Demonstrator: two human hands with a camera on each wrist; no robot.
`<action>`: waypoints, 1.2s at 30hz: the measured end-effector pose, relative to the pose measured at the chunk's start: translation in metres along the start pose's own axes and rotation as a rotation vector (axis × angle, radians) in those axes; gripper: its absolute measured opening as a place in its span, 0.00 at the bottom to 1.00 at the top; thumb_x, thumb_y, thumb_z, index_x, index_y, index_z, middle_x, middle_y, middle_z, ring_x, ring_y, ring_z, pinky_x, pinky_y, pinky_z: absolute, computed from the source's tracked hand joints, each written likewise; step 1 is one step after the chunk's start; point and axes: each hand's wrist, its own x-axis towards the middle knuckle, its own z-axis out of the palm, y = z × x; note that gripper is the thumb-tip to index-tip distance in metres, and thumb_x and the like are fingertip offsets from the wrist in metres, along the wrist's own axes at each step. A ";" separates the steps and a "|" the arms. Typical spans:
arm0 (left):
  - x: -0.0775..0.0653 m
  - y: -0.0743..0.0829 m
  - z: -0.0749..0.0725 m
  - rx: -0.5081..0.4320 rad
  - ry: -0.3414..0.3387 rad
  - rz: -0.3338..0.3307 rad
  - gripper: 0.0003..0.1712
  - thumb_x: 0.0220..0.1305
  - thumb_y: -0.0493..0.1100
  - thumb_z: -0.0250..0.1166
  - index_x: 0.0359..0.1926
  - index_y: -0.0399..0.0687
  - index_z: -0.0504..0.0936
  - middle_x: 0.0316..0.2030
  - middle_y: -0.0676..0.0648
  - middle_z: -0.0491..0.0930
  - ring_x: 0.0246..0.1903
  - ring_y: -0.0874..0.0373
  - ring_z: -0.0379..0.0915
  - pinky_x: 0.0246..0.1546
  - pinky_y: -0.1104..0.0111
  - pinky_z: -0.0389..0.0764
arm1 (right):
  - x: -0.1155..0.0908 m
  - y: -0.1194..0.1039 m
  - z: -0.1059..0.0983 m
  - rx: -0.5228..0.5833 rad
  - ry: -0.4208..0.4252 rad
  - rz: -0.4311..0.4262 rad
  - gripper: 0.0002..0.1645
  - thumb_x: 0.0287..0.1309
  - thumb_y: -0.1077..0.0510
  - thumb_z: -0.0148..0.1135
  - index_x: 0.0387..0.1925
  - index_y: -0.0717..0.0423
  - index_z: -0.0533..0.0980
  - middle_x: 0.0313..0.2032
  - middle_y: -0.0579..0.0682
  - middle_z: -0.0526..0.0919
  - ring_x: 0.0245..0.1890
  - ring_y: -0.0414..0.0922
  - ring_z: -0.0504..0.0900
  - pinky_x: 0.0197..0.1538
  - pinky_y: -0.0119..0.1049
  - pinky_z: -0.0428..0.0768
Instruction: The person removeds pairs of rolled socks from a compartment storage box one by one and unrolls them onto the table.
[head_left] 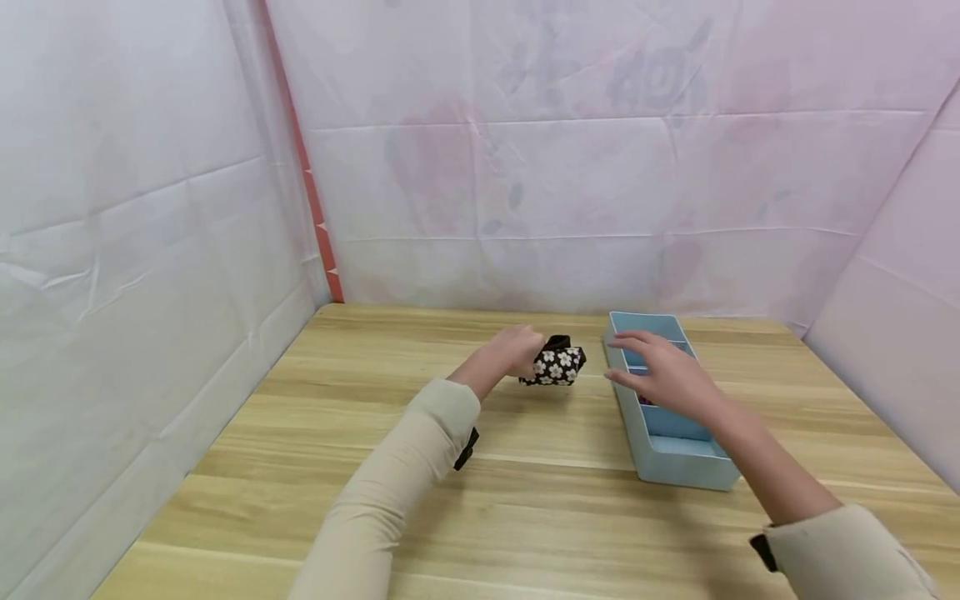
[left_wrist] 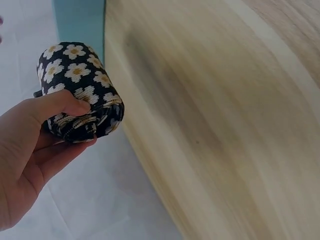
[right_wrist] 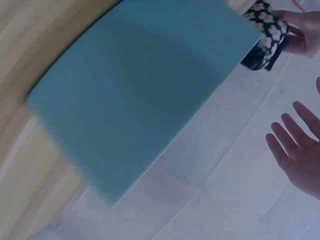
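In the head view my left hand (head_left: 513,350) holds a rolled-up pair of socks (head_left: 558,367), black knit with white flowers, over the middle of the table. Thumb and fingers pinch one end of the roll, as the left wrist view shows; the flowered side of the socks (left_wrist: 75,67) faces up there. Over the blue divided storage box (head_left: 678,468) hovers my right hand (head_left: 671,379), its fingers spread and relaxed with nothing in them. Inside a middle compartment lies a dark, reddish-purple item (head_left: 643,400), partly covered by the right hand.
The box stands on the right part of the wooden table (head_left: 540,517), its long side running away from me. White sheeting (head_left: 480,183) hangs behind the table and along both sides.
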 end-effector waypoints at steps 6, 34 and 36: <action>-0.002 -0.009 0.014 0.042 0.003 -0.011 0.07 0.55 0.40 0.65 0.28 0.46 0.74 0.22 0.51 0.71 0.23 0.61 0.63 0.25 0.71 0.69 | 0.032 -0.015 0.026 0.024 -0.027 0.044 0.25 0.57 0.51 0.62 0.51 0.64 0.74 0.52 0.65 0.72 0.52 0.61 0.70 0.48 0.56 0.70; -0.011 -0.012 0.050 0.012 0.009 -0.078 0.20 0.57 0.43 0.66 0.50 0.47 0.75 0.43 0.48 0.78 0.44 0.55 0.74 0.44 0.66 0.73 | 0.068 -0.029 0.094 0.013 -0.179 0.061 0.20 0.55 0.54 0.63 0.45 0.65 0.76 0.43 0.61 0.77 0.44 0.57 0.76 0.47 0.49 0.73; -0.012 -0.012 0.051 -0.029 -0.017 -0.090 0.25 0.57 0.44 0.66 0.56 0.45 0.72 0.47 0.46 0.76 0.47 0.55 0.72 0.47 0.67 0.72 | 0.066 -0.030 0.093 0.013 -0.189 0.067 0.20 0.55 0.54 0.63 0.45 0.64 0.76 0.44 0.60 0.77 0.44 0.56 0.76 0.46 0.49 0.73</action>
